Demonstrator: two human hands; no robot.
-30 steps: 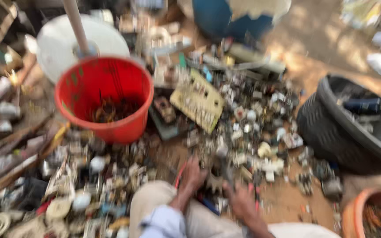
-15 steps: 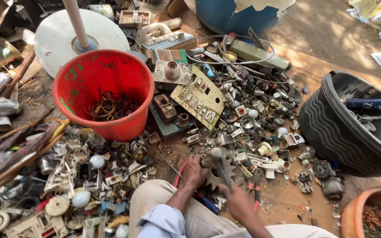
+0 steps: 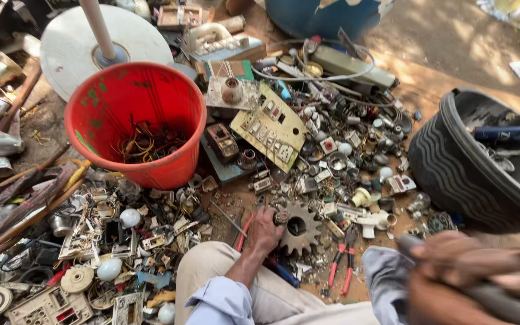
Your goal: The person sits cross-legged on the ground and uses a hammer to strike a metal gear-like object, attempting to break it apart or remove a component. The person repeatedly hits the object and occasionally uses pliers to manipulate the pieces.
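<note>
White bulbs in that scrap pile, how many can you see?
3 white bulbs: one below the red bucket, one lower left, one at the bottom edge. More may be buried.

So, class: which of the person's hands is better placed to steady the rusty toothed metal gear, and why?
Left. The left hand already rests against the rusty toothed metal gear on the ground, while the right hand is raised close to the camera, gripping a blurred grey tool handle.

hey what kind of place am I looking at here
Probably an outdoor scrap-sorting spot on bare ground: broken switch plates and small parts lie in heaps, a red bucket holds loose wires, and a black tub holds more scrap.
</note>
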